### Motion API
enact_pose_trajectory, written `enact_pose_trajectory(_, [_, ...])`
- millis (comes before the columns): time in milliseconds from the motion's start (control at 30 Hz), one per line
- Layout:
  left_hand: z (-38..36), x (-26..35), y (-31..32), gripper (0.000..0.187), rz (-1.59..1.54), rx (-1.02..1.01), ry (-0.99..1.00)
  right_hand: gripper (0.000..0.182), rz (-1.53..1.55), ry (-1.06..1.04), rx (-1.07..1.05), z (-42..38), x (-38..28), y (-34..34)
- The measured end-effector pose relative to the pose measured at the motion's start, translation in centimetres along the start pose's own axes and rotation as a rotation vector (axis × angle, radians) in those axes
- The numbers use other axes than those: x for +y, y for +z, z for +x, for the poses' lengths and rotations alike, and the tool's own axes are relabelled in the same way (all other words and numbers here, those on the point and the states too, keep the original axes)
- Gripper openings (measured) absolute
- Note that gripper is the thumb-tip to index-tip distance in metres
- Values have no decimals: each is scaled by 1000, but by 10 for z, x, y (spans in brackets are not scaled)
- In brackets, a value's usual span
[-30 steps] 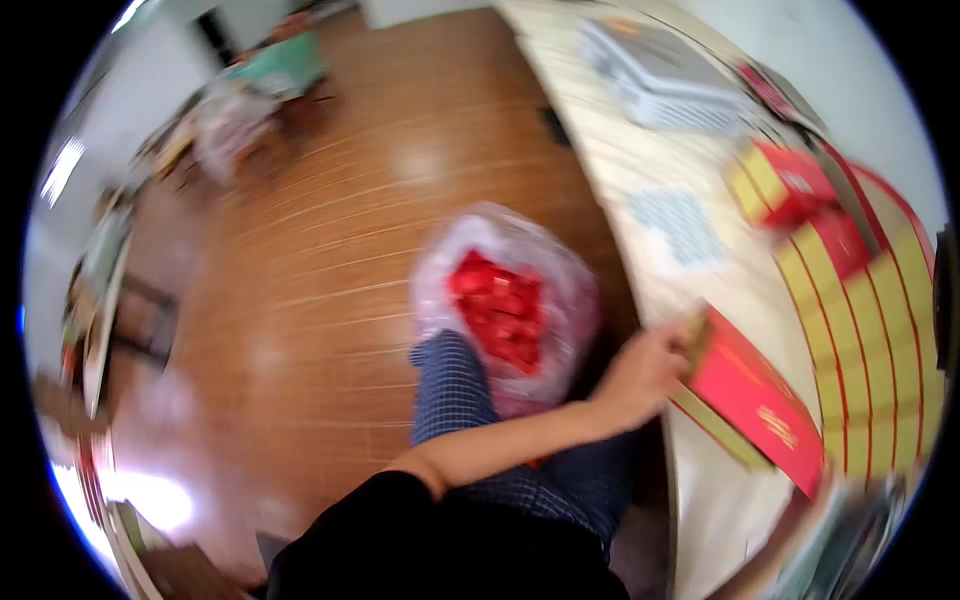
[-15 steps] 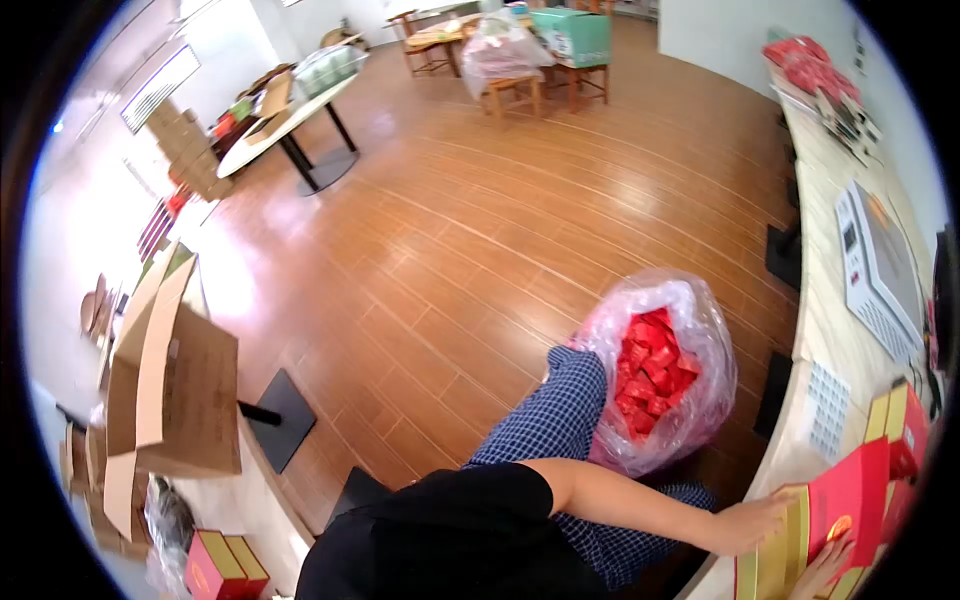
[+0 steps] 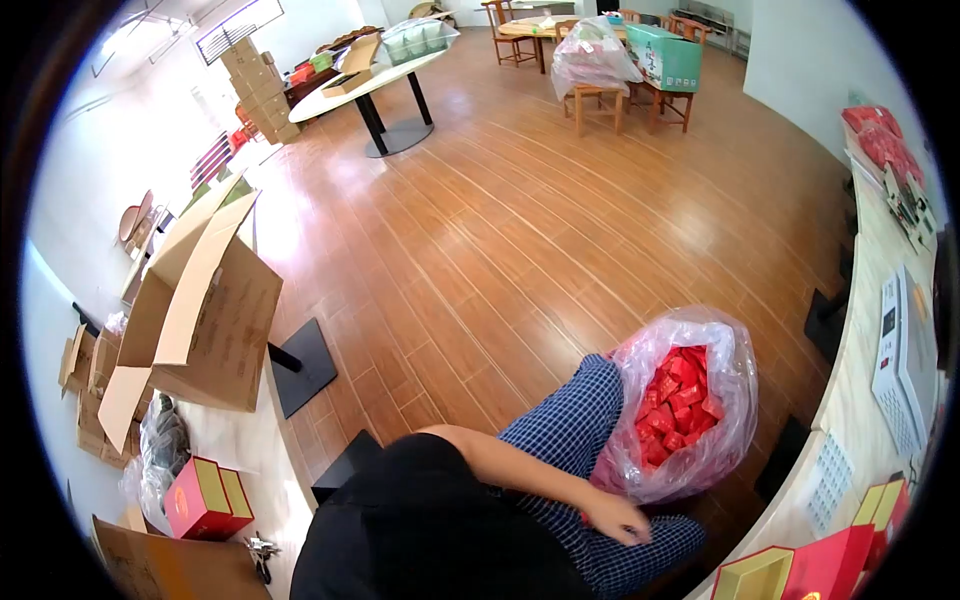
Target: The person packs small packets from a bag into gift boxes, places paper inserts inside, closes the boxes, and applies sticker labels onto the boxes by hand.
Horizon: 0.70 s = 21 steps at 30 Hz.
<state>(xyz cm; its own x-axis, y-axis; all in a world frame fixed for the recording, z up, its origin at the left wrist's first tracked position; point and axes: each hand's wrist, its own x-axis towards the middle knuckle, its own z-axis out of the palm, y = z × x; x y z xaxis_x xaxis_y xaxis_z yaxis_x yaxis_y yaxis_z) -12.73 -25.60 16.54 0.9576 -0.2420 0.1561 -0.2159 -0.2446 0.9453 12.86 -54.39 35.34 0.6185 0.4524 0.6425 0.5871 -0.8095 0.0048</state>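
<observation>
My left hand (image 3: 619,516) hovers over my checked trousers (image 3: 560,420), off the desk, its fingers loosely bent and a little apart; nothing shows in them. Close by on the floor stands a clear plastic bag (image 3: 735,430) full of small red packets (image 3: 680,405). On the right desk, at the bottom edge of the view, lies an open red box with a gold inside (image 3: 752,578). Its red lid panel (image 3: 832,566) is raised beside it. Behind that is another red and gold box (image 3: 880,505). My right hand is out of view.
Along the right desk (image 3: 850,400) are a white machine (image 3: 900,350) and a sheet of labels (image 3: 830,478). To the left, an open carton (image 3: 225,320), a red box (image 3: 205,500) and scissors (image 3: 262,552) rest on a table. A round table (image 3: 330,100) stands farther back.
My left hand has drawn back from the red and gold box toward my leg and the bag. My right hand has left the view. The scene has shifted rightward and down.
</observation>
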Motion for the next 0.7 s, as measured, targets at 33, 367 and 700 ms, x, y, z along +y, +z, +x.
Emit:
enact_pose_trajectory(33, [-31,2,-1,40,-138,-168,-157,41,33,-18,42,5,-16,-4])
enact_pose_trajectory(367, [-121,38,13,67,-559,-230,-693,33,408,-332,298,74,-120,-8])
enact_pose_trajectory(700, [-142,13,24,66,-658,-100,-765,31,445,-453,308,68,-178,-2])
